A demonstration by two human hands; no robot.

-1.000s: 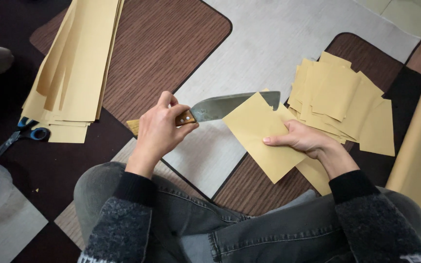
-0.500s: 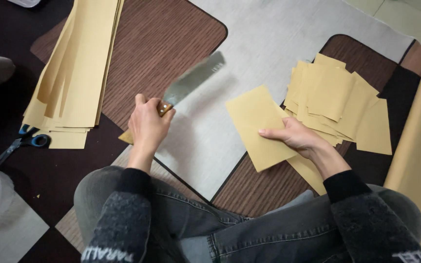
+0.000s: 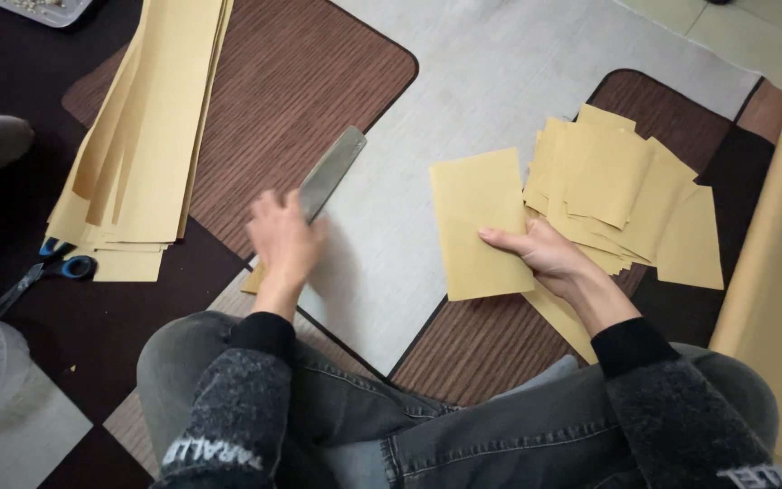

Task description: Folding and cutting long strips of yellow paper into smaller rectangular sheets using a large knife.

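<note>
**Setting the knife down, keeping the cut sheet flat**

Resting on the floor mat (image 3: 500, 81), the left hand (image 3: 284, 240) is closed around the handle of a broad knife (image 3: 329, 172), blade pointing away up the mat. The right hand (image 3: 545, 255) pinches one yellow paper sheet (image 3: 474, 217) at its edge, thumb on top, just beside the pile of cut sheets (image 3: 622, 195). Done well, the blade would lie flat and well apart from both the knees and the sheet. Long uncut strips (image 3: 151, 127) and blue scissors (image 3: 56, 270) sit to the left.

One knife (image 3: 329, 172), one pair of scissors (image 3: 47, 272), two paper piles (image 3: 138, 136).
</note>
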